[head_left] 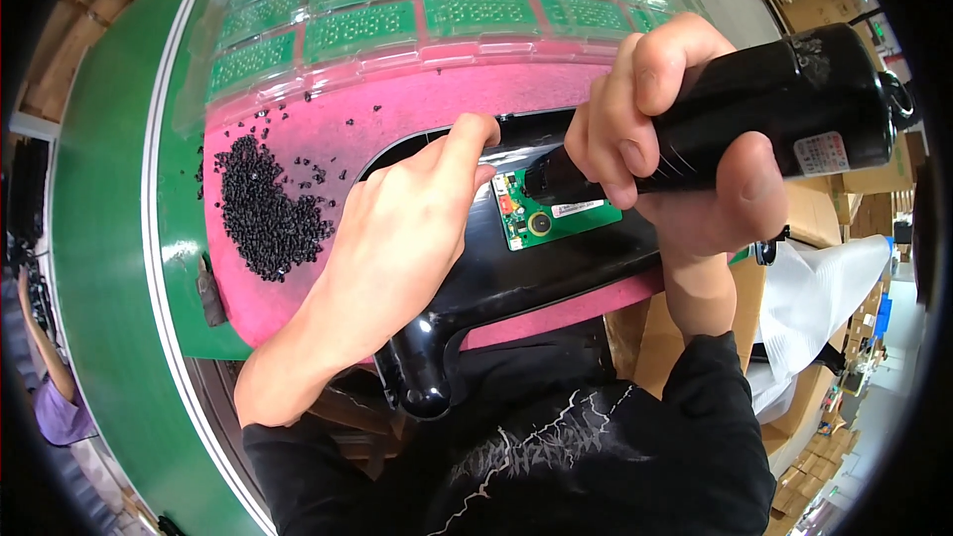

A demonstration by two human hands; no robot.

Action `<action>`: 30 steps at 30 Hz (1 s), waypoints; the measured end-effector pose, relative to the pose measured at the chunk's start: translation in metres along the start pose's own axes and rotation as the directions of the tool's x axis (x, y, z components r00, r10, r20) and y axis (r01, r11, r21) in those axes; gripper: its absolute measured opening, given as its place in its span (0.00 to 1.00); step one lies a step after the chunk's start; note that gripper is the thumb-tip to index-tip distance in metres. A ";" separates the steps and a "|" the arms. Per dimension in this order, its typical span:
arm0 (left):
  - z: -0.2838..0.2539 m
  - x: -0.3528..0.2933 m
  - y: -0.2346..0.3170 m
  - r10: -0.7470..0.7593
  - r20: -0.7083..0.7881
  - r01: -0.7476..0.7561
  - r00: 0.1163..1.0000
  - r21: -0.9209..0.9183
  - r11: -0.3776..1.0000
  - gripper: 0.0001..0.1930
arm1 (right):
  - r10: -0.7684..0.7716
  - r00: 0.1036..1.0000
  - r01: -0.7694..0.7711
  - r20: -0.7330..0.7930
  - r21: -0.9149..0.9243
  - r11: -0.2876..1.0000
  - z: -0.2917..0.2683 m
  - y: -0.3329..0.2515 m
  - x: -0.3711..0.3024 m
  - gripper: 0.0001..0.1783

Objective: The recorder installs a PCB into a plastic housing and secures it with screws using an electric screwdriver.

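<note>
A black electric screwdriver is in my right hand, fingers and thumb wrapped round its body. It lies tilted, its narrow nose down at a green circuit board; the bit's tip is hidden. The board sits in a glossy black plastic housing with a rounded stub at its near left. My left hand lies over the housing's left part, fingers curled toward its far edge and thumb beside the board's left edge. Those fingers look closed on the housing, though their undersides are hidden.
Left of the housing, a heap of small black screws lies on a pink mat, some scattered. Clear plastic trays with several green boards stand behind. A dark stubby object lies on the green tabletop. Cardboard boxes and white wrap are at right.
</note>
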State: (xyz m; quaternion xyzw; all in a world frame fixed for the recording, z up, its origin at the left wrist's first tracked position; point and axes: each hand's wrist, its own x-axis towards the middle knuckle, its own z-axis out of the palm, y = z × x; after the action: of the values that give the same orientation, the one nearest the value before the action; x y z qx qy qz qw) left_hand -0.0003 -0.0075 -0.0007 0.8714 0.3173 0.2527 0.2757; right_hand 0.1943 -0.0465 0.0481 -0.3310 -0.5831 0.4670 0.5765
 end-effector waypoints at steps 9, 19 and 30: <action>0.003 -0.001 -0.009 0.142 0.013 -0.142 0.990 0.014 0.990 0.12 | 0.018 0.993 -0.016 0.119 -0.015 1.000 0.001 0.006 0.009 0.28; 0.004 0.000 -0.004 0.092 0.051 -0.080 0.994 -0.200 0.977 0.17 | -0.143 0.988 0.153 -0.065 0.192 0.969 0.003 0.007 -0.010 0.32; 0.007 0.005 -0.003 0.215 -0.057 -0.219 0.975 -0.415 0.883 0.13 | -0.285 0.957 0.280 -0.047 0.399 0.873 -0.021 -0.018 -0.016 0.27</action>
State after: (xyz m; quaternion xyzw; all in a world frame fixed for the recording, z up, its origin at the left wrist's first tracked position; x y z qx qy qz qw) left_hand 0.0069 -0.0044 -0.0063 0.8207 0.1577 0.3481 0.4248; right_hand 0.2197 -0.0642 0.0571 -0.1140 -0.5206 0.4895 0.6903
